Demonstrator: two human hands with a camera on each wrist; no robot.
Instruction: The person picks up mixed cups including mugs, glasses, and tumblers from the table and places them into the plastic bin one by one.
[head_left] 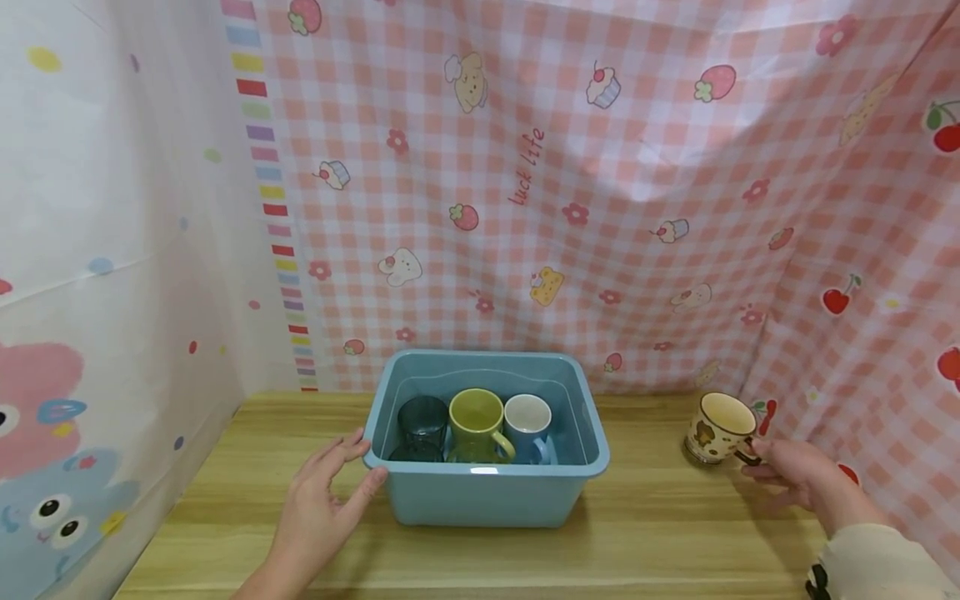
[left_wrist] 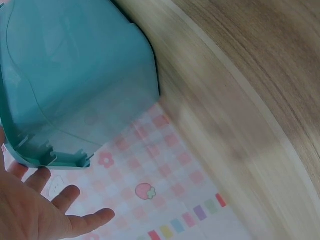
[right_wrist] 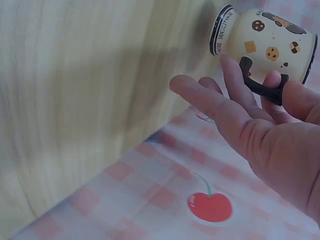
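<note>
A cream mug (head_left: 717, 429) with brown cookie prints and a dark handle is at the right of the table. My right hand (head_left: 798, 479) pinches its handle (right_wrist: 262, 89) between thumb and a finger, while other fingers extend loosely. Whether the mug's base touches the table, I cannot tell. At the centre stands a blue plastic bin (head_left: 487, 500). Inside it are a dark glass cup (head_left: 423, 417), a yellow-green mug (head_left: 475, 425) and a blue mug with a white inside (head_left: 527, 417). My left hand (head_left: 318, 508), fingers spread, touches the bin's left rim.
Beneath everything lies a wood-grain table (head_left: 660, 533). A pink checked cloth (head_left: 555, 250) hangs behind it and along the right side. On the left hangs a white printed cloth (head_left: 112, 333). Another dark glass rim (head_left: 416, 452) shows low inside the bin's front.
</note>
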